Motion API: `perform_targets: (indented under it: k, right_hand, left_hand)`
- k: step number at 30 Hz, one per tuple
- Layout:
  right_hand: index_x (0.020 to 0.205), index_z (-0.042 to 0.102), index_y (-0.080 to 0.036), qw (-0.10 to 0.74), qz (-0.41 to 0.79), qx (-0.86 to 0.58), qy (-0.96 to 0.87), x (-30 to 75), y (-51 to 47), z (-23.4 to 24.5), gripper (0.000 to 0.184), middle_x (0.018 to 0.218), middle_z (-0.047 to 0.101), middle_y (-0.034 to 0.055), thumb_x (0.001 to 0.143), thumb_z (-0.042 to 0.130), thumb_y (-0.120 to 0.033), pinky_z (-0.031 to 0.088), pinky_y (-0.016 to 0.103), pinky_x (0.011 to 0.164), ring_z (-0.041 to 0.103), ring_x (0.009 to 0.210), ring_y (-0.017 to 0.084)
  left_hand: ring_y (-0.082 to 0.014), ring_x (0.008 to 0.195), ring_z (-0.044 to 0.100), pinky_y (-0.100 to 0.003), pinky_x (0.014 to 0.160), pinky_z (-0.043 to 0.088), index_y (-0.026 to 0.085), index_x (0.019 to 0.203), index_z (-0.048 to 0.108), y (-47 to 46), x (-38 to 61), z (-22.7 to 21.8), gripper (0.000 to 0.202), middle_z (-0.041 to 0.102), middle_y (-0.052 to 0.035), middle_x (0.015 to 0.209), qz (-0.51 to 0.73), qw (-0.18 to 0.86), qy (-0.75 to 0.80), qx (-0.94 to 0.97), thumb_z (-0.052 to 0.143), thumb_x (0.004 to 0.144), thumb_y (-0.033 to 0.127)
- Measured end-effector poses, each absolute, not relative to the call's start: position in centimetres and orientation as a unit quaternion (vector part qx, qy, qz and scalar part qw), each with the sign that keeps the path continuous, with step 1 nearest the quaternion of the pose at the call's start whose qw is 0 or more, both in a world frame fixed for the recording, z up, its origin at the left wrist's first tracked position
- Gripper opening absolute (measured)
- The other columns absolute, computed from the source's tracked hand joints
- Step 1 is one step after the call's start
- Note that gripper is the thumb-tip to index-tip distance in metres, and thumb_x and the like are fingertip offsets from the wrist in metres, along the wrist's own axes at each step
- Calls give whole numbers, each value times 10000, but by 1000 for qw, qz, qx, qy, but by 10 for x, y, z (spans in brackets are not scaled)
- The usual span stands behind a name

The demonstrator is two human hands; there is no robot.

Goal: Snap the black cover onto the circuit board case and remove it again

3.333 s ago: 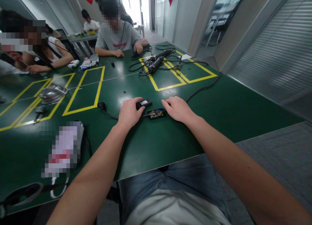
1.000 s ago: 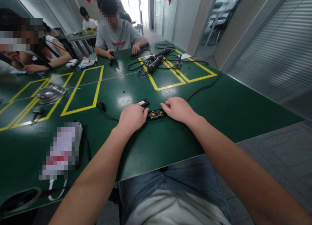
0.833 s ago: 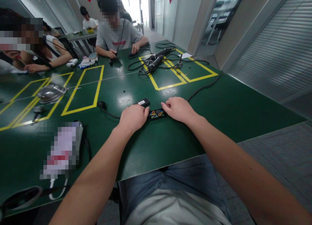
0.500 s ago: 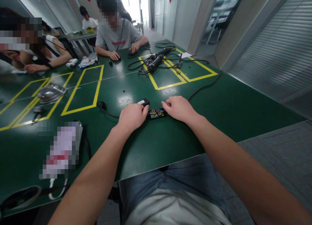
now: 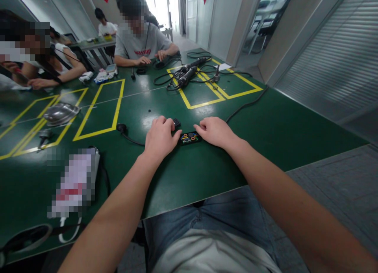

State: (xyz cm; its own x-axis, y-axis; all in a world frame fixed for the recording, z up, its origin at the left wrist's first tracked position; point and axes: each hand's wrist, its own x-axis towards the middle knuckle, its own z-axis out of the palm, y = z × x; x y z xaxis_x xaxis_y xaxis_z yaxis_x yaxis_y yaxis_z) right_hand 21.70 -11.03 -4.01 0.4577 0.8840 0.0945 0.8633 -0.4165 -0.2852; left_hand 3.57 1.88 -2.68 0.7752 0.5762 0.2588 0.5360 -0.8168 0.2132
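Observation:
On the green table lies an uncovered power adapter, a black shell with a circuit board and coils inside. My right hand is closed at its right end, the fingers curled and partly hidden. My left hand is open, thumb spread from the fingers. That thumb tip is by the adapter's left end, while the fingers reach over a black cover just beyond. Whether they touch this cover cannot be made out. A plug on a black cord lies left of my left hand.
A phone-like device is at the left, near a metal bowl. Black electric screwdrivers and tangled cords lie on yellow-taped rectangles farther back. Across the table sits a person; another is at the left.
My left hand has turned and lifted slightly, its fingers moving forward over the black cover and hiding the white label. My right hand stays at the adapter. The person opposite has shifted a hand.

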Motion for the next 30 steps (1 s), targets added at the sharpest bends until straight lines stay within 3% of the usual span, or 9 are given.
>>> perform_targets:
  k: [2, 4, 9, 13, 18, 23, 30]
  right_hand:
    - [706, 676, -232, 158, 38, -839, -519, 218, -111, -41, 460, 789, 732, 90, 1098, 539, -430, 342, 377, 682, 597, 734, 235]
    - [725, 692, -229, 167, 39, -839, -517, 219, -111, -41, 477, 810, 739, 96, 1116, 502, -426, 345, 378, 689, 602, 741, 237]
    - [811, 704, -224, 197, 49, -841, -502, 219, -112, -39, 495, 913, 784, 112, 1167, 425, -426, 358, 362, 719, 668, 843, 253]
    - [940, 727, -223, 226, 53, -845, -482, 217, -113, -38, 454, 1000, 820, 128, 1178, 416, -451, 384, 350, 728, 713, 902, 273]
    - [897, 713, -230, 224, 59, -844, -485, 217, -112, -40, 475, 939, 811, 110, 1160, 448, -524, 382, 348, 718, 698, 854, 262]
    - [807, 663, -236, 202, 56, -838, -504, 217, -111, -42, 405, 859, 766, 76, 1086, 590, -520, 336, 347, 675, 622, 764, 229]
    - [783, 648, -238, 191, 61, -839, -506, 214, -111, -38, 398, 826, 738, 67, 1087, 588, -487, 325, 349, 686, 605, 764, 226]
  left_hand:
    - [-385, 1251, 635, -538, 1077, 558, 208, 1128, 762, 23, 35, -30, 226, 732, -178, 1299, 196, 82, 304, 929, 790, 984, 380]
    - [-387, 1262, 646, -566, 1124, 536, 209, 1231, 759, 30, 36, -34, 276, 761, -169, 1323, 189, 119, 314, 923, 787, 978, 314]
    - [-371, 1213, 705, -554, 1103, 548, 206, 1325, 759, 36, 36, -34, 327, 817, -144, 1298, 202, 168, 296, 918, 717, 1009, 278]
    - [-327, 1188, 714, -514, 1105, 563, 215, 1394, 748, 26, 35, -28, 421, 815, -111, 1268, 220, 203, 190, 935, 726, 984, 304]
    - [-324, 1183, 724, -519, 1116, 567, 213, 1309, 804, 19, 35, -28, 377, 802, -114, 1270, 140, 228, 81, 960, 755, 943, 292]
    - [-319, 1144, 727, -513, 1085, 573, 217, 1286, 803, 21, 36, -30, 355, 798, -105, 1215, 123, 229, 90, 961, 798, 941, 301]
    - [-324, 1143, 727, -501, 1068, 567, 198, 1312, 790, 19, 37, -28, 386, 815, -108, 1208, 110, 213, 106, 965, 843, 937, 276]
